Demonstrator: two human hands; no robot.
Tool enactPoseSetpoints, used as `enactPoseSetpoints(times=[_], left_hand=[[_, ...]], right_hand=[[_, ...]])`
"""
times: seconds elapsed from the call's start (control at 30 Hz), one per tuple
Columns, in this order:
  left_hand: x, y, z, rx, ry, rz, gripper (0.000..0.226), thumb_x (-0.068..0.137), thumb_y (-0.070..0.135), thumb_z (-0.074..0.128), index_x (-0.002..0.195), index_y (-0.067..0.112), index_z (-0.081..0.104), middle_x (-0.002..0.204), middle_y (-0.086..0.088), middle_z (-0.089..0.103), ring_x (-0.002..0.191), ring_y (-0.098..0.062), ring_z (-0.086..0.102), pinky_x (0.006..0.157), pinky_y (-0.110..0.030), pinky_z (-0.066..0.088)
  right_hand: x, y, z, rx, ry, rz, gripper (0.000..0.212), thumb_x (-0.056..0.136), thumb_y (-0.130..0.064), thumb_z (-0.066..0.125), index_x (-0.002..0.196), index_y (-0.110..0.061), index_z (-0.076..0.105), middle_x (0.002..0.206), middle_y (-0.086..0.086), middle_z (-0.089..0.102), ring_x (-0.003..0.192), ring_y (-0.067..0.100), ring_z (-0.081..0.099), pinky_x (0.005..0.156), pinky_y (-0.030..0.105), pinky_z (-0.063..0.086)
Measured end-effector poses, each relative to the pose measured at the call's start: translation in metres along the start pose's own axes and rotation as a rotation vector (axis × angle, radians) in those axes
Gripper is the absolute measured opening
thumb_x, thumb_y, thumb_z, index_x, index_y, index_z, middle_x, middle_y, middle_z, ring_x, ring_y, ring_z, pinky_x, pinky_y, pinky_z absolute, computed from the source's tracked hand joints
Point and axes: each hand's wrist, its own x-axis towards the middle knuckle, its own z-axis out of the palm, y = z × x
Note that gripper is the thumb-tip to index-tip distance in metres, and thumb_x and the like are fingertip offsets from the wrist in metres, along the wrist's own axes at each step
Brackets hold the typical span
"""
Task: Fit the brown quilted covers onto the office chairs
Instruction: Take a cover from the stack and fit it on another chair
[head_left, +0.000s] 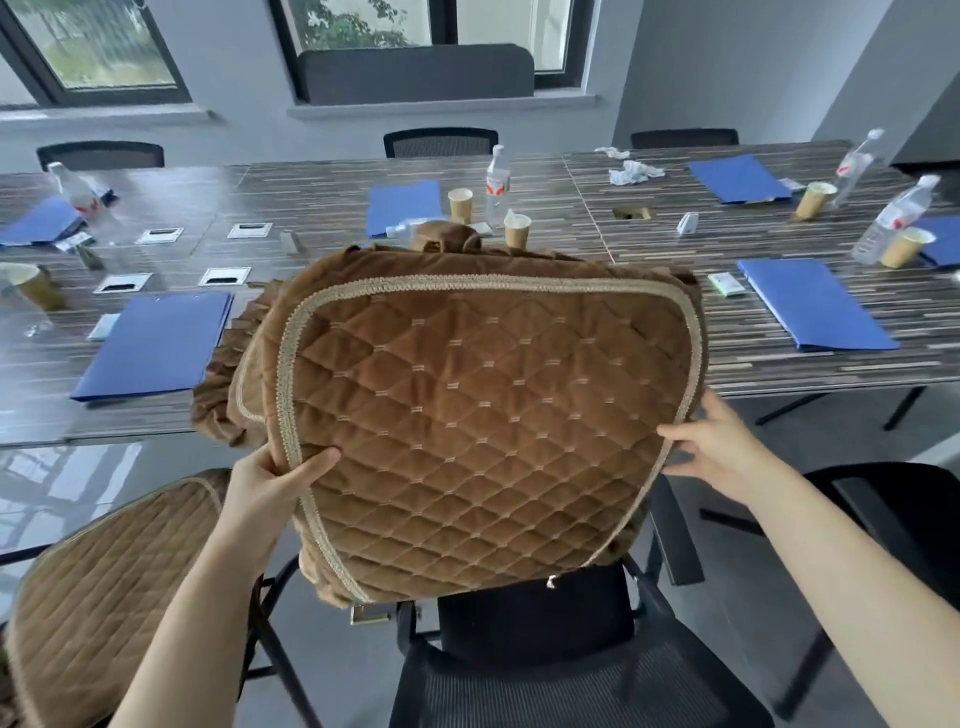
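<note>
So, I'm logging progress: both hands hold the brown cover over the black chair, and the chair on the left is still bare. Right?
Not quite. In the head view the left chair already wears a quilted cover. The rest holds: left hand and right hand hold the brown cover over the black chair.

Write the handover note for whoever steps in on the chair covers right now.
Left hand grips the left edge of the brown quilted cover, thumb on the front. Right hand holds its right edge. The cover is held above the black office chair, whose mesh seat is bare. The chair at left already wears its cover. Left to do: lower and fit this cover on, smooth it, then cover the other chairs round the table.
</note>
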Motion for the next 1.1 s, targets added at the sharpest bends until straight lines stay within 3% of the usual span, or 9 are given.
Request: enactPoseSetpoints(times=[0.1,0.23,0.43,0.73,0.9,1.1], left_hand=[[0.012,-0.029,0.002,0.225,0.053,-0.031,0.029,0.079,0.010,0.078,0.104,0.020,0.067,0.100,0.002,0.073,0.096,-0.020,0.068,0.086,-0.037,0.052],[0.015,-0.075,0.020,0.201,0.164,-0.087,0.026,0.083,0.004,0.071,0.107,0.010,0.063,0.095,0.004,0.069,0.094,-0.021,0.065,0.070,-0.028,0.048],[0.013,-0.124,0.049,0.182,0.227,-0.224,0.026,0.083,0.007,0.073,0.107,0.011,0.062,0.101,-0.002,0.070,0.095,-0.020,0.065,0.080,-0.035,0.048],[0.001,-0.196,0.092,0.361,0.363,-0.408,0.020,0.087,0.007,0.067,0.104,0.018,0.063,0.100,-0.004,0.070,0.094,-0.027,0.065,0.082,-0.041,0.052],[-0.019,-0.254,0.124,0.428,0.425,-0.576,0.032,0.091,0.011,0.060,0.123,0.012,0.056,0.117,-0.011,0.067,0.109,-0.034,0.061,0.095,-0.050,0.049],[-0.007,-0.299,0.151,0.510,0.476,-0.653,0.042,0.095,0.005,0.049,0.136,0.002,0.039,0.130,-0.021,0.055,0.116,-0.040,0.052,0.097,-0.047,0.042]], right_hand=[[0.008,0.013,0.005,-0.041,0.122,-0.054,0.056,0.082,0.013,0.063,0.125,-0.022,0.054,0.123,0.007,0.061,0.103,0.030,0.062,0.086,0.061,0.050],[0.015,0.032,0.009,-0.095,0.231,-0.117,0.054,0.080,0.014,0.063,0.123,-0.019,0.056,0.110,0.004,0.065,0.103,0.028,0.062,0.085,0.045,0.053],[0.030,0.075,-0.008,-0.222,0.300,-0.105,0.041,0.082,0.010,0.062,0.113,-0.016,0.061,0.107,0.006,0.067,0.101,0.023,0.060,0.094,0.040,0.048],[0.075,0.134,-0.043,-0.451,0.175,0.012,0.030,0.089,0.001,0.060,0.116,-0.012,0.063,0.108,0.004,0.065,0.101,0.023,0.057,0.089,0.032,0.042],[0.102,0.170,-0.063,-0.635,0.072,0.047,0.039,0.092,-0.005,0.058,0.130,-0.012,0.055,0.122,0.008,0.064,0.114,0.026,0.057,0.099,0.036,0.041],[0.147,0.192,-0.048,-0.785,0.054,-0.044,0.048,0.094,-0.004,0.054,0.139,-0.015,0.043,0.131,0.009,0.058,0.122,0.030,0.051,0.102,0.036,0.037]])
